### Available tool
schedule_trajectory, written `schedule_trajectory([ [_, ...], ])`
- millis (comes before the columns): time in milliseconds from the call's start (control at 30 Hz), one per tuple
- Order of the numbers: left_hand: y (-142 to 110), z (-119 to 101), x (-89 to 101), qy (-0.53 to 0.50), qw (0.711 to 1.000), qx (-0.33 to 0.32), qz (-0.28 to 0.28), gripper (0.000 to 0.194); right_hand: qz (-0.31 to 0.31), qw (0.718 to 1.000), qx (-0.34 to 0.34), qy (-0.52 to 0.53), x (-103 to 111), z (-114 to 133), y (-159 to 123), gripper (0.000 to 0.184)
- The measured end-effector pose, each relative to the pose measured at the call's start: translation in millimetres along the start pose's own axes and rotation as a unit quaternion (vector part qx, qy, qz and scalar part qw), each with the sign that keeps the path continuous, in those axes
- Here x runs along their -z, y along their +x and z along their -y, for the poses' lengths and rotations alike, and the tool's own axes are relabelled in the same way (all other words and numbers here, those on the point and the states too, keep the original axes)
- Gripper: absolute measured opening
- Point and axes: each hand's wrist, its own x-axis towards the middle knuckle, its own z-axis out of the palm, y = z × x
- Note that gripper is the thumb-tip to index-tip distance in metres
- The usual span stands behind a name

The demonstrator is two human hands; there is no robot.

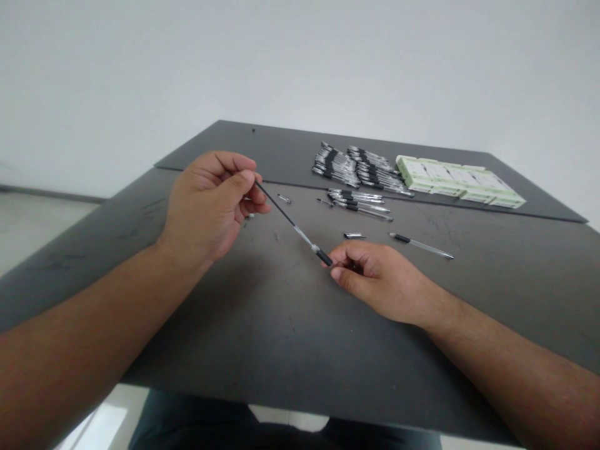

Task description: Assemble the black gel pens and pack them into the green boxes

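Note:
My left hand (215, 206) is raised over the table, thumb and fingers pinched on the dark end of a pen refill (281, 208). The refill slants down to the right, and its clear part meets the front of a pen barrel (323, 255) with a black rubber grip. My right hand (375, 275) pinches that barrel by its grip end; the rest of the barrel is hidden by the hand. Just beyond the right hand lie a pen cap (354, 235) and an uncapped pen (422, 245) with a clear barrel.
Several pens (360, 203) lie in the middle, with larger piles of capped pens (335, 165) behind. Green-and-white boxes (459, 180) stand at the back right. Small clear pieces (284, 198) lie near my left hand on the dark table (290, 350).

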Motion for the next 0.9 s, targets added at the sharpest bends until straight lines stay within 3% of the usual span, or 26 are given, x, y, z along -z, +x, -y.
schedule_trajectory([
  [900,-1.7,-3.6,-2.0,0.007,1.0,-0.024,0.003,0.014,-0.008,1.0,-0.025,-0.011,2.8,0.2,0.5,0.011],
])
